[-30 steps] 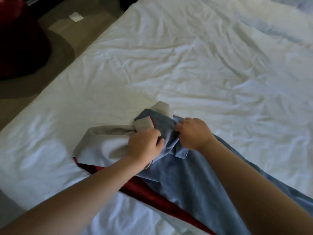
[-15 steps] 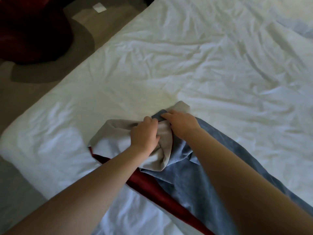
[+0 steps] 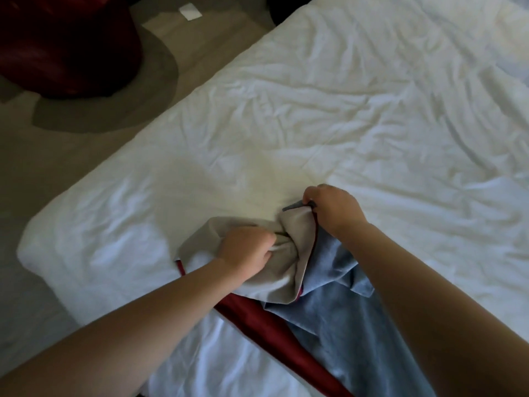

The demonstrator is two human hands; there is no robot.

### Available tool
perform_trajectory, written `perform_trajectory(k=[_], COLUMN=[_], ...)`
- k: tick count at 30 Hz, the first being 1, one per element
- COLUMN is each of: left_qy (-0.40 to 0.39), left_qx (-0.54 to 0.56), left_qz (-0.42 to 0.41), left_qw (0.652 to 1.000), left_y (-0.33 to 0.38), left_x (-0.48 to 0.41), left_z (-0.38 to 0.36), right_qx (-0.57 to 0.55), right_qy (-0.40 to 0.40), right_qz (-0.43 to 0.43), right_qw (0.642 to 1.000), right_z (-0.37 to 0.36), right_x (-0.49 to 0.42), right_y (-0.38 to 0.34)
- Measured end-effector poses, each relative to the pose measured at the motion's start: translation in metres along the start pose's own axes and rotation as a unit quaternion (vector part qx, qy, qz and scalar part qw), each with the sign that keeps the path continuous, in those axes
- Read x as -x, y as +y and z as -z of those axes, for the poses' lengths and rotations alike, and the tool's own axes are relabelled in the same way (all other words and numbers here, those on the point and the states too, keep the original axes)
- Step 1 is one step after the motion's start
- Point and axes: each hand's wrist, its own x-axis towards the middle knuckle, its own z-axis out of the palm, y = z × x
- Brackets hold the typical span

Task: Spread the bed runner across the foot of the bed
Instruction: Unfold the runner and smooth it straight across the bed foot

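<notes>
The bed runner (image 3: 332, 305) lies bunched on the white bed (image 3: 315, 124), blue on top, with a dark red border and a pale grey lining turned up. My left hand (image 3: 246, 250) grips a fold of the grey lining near the runner's end. My right hand (image 3: 333, 207) pinches a corner of the runner a little farther up the bed. The runner trails off toward the lower right under my right forearm.
The bed's corner (image 3: 31, 247) is at the left, with beige floor beyond. A dark red seat (image 3: 65, 44) on a grey rug patch stands at the top left. A small white paper (image 3: 190, 11) lies on the floor.
My right hand has moved up the bed with the runner's corner, pulling more grey lining open. My left hand has shifted slightly left, still holding the fold. The view has swung to the right.
</notes>
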Motion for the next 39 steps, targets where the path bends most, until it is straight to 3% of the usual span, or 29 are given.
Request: perform_trajectory(k=[8,15,19,23,27,32,36,39], left_qy=[0.099,0.11,0.099,0.071,0.092,0.188,0.066,0.073], left_qx=[-0.006,-0.029,-0.009,0.014,0.037,0.051,0.003,-0.033], left_qz=[0.048,0.149,0.241,0.28,0.247,0.136,0.051,0.059], left_qw=[0.994,0.982,0.965,0.957,0.964,0.971,0.996,0.995], left_y=[-0.066,-0.157,-0.203,-0.224,-0.22,-0.176,-0.14,-0.142], left_x=[-0.026,-0.038,-0.031,-0.024,-0.024,-0.018,-0.016,-0.023], left_z=[0.047,0.081,0.078,0.069,0.075,0.084,0.071,0.064], right_qx=[-0.042,-0.147,-0.133,-0.107,-0.087,-0.082,-0.106,-0.157], right_qy=[0.12,0.231,0.216,0.147,0.078,0.103,0.08,0.034], right_qz=[-0.056,-0.111,-0.105,-0.112,-0.128,-0.134,-0.182,-0.239], right_qw=[0.99,0.955,0.961,0.977,0.985,0.982,0.974,0.958], right_z=[0.029,0.061,0.054,0.029,0.022,0.034,0.031,0.018], right_x=[-0.048,-0.113,-0.139,-0.151,-0.157,-0.149,-0.137,-0.133], right_y=[-0.025,-0.066,-0.089,-0.106,-0.116,-0.119,-0.111,-0.103])
